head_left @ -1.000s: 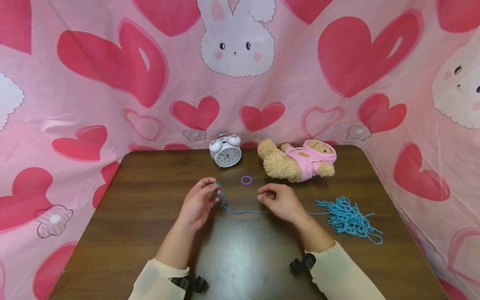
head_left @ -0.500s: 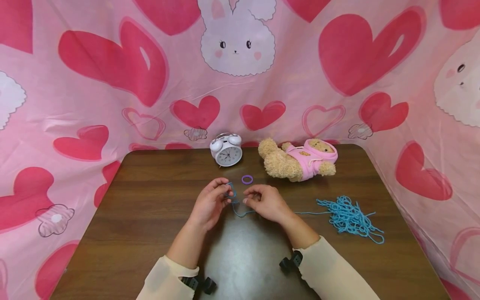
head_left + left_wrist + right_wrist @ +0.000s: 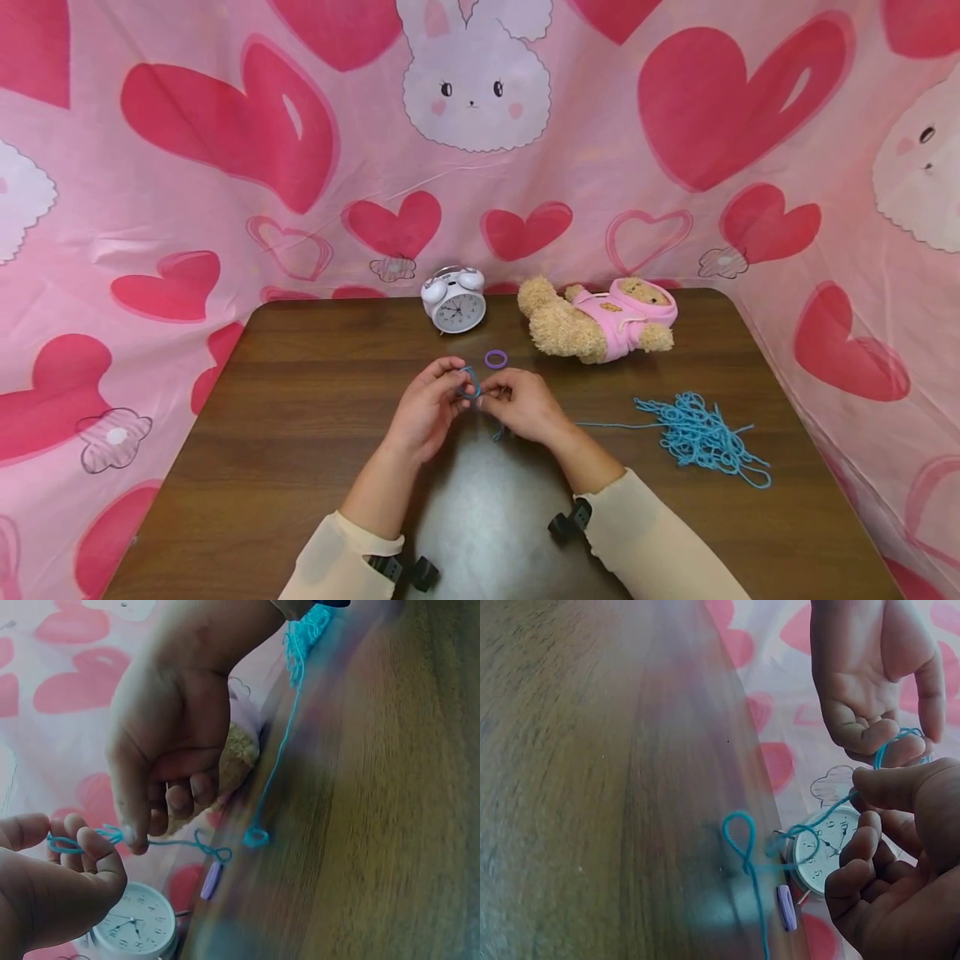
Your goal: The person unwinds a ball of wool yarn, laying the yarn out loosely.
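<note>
Blue yarn [image 3: 471, 383] forms a small loop between the two hands above the table. My left hand [image 3: 429, 410] holds the loop in its fingertips. With thumb and forefinger, my right hand [image 3: 523, 407] pinches the yarn right beside it. In the left wrist view, the looped yarn [image 3: 67, 844] runs from the left fingers to the right fingertips. A curly strand [image 3: 739, 832] hangs below them in the right wrist view. From under the right hand the yarn leads to a tangled blue pile [image 3: 697, 437] at the right.
A purple ring [image 3: 496, 359] lies just beyond the hands. Behind it stands a white twin-bell alarm clock [image 3: 459, 312]. A teddy bear in a pink hoodie [image 3: 611, 321] lies at the back right of the brown table [image 3: 300, 450]. A pink heart-print cloth [image 3: 600, 108] hangs behind.
My right hand has moved left to the loop and now pinches the yarn there. The left hand has shifted slightly right with the loop. Clock, ring and bear stay put.
</note>
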Demonstrator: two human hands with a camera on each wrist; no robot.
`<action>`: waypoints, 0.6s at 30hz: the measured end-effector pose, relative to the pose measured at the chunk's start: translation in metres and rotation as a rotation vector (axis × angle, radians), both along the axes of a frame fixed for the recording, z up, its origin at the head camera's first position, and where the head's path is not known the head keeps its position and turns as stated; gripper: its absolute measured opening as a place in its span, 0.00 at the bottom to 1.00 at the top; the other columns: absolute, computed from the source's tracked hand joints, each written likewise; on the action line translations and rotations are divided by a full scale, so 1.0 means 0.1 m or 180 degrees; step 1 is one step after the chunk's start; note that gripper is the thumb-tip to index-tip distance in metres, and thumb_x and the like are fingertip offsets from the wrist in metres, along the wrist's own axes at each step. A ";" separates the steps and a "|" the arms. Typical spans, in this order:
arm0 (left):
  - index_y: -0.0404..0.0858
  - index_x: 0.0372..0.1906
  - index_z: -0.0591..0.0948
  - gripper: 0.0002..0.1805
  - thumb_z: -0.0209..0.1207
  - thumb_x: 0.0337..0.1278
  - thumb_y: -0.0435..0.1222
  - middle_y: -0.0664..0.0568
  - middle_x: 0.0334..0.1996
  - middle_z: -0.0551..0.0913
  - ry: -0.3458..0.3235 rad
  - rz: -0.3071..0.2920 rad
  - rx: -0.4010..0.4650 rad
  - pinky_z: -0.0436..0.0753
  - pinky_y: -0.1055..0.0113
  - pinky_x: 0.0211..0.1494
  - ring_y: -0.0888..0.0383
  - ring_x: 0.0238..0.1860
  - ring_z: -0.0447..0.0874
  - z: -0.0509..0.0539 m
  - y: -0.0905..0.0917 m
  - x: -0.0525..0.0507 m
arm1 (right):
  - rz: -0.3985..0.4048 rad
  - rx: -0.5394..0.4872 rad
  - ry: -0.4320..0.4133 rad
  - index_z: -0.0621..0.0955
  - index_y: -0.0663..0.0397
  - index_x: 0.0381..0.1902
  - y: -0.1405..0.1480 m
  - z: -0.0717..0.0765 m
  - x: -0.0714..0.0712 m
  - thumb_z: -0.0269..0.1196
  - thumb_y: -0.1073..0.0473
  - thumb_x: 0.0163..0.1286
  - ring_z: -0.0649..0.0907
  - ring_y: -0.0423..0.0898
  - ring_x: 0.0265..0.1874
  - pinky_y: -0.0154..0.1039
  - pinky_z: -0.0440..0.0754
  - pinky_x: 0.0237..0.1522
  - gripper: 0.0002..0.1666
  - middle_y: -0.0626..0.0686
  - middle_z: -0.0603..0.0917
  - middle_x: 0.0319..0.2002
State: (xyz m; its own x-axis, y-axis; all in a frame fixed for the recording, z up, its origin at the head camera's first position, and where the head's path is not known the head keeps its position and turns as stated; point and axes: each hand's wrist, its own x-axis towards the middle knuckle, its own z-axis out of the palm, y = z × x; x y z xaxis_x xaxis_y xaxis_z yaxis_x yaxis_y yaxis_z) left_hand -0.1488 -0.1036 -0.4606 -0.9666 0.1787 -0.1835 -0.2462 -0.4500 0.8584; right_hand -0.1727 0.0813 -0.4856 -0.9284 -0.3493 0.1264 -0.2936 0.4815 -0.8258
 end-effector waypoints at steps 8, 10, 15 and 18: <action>0.41 0.47 0.75 0.07 0.55 0.70 0.28 0.53 0.34 0.81 -0.0110 0.0131 -0.0049 0.78 0.67 0.41 0.57 0.37 0.81 -0.04 -0.07 -0.01 | -0.0129 0.0024 -0.0041 0.89 0.48 0.34 0.07 0.04 0.03 0.72 0.57 0.64 0.79 0.38 0.23 0.34 0.77 0.27 0.03 0.41 0.83 0.28; 0.40 0.48 0.75 0.07 0.56 0.70 0.29 0.53 0.34 0.81 -0.0142 0.0166 -0.0076 0.78 0.67 0.42 0.57 0.37 0.80 -0.04 -0.09 -0.01 | -0.0165 0.0016 -0.0067 0.89 0.49 0.34 0.11 0.05 0.05 0.72 0.57 0.64 0.79 0.38 0.23 0.35 0.77 0.27 0.02 0.41 0.83 0.28; 0.38 0.51 0.74 0.08 0.56 0.71 0.29 0.54 0.34 0.81 -0.0176 0.0221 -0.0094 0.78 0.67 0.41 0.58 0.36 0.80 -0.06 -0.15 -0.01 | -0.0236 0.0028 -0.0076 0.88 0.47 0.33 0.22 0.07 0.06 0.71 0.57 0.65 0.78 0.39 0.24 0.35 0.77 0.27 0.02 0.41 0.82 0.28; 0.39 0.50 0.74 0.08 0.55 0.71 0.29 0.55 0.33 0.81 -0.0168 0.0230 -0.0072 0.78 0.67 0.41 0.57 0.37 0.80 -0.07 -0.19 -0.01 | -0.0268 0.0052 -0.0044 0.88 0.47 0.33 0.29 0.08 0.07 0.71 0.56 0.65 0.78 0.39 0.24 0.35 0.76 0.28 0.03 0.41 0.82 0.27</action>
